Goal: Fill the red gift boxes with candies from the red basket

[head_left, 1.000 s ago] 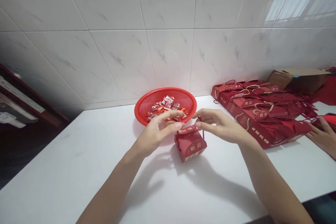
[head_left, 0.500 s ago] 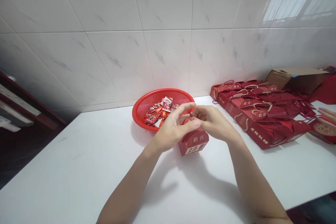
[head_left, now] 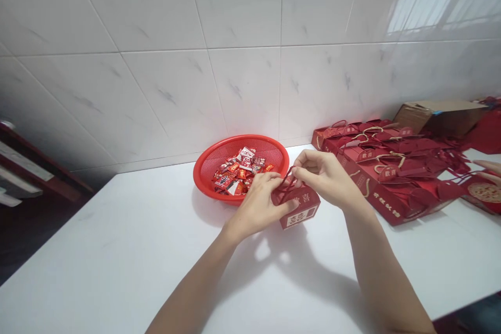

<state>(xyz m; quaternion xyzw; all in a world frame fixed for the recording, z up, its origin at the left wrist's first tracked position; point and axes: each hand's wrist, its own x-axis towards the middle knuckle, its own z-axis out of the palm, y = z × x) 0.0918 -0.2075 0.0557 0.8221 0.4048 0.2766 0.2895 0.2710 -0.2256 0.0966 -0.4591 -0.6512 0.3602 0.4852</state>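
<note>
A small red gift box (head_left: 299,213) with pale characters and a white printed panel is between my hands in front of the basket. My left hand (head_left: 264,199) grips the box from its left side, the thumb on the front face. Thumb and fingers of my right hand (head_left: 321,175) pinch the dark red cord (head_left: 288,180) above the box top. Behind stands a red plastic basket (head_left: 203,186), and wrapped sweets (head_left: 238,169) in red and white lie in it.
Rows of red gift boxes (head_left: 385,175) with cord handles fill the right side of the white table (head_left: 129,250). Behind them is a brown cardboard box (head_left: 450,115). Another person's hand (head_left: 489,171) reaches in at the right edge, over a red box.
My left hand has come down from the box top onto its side. The cord now shows as a raised loop, and the box sits slightly farther right in view.
</note>
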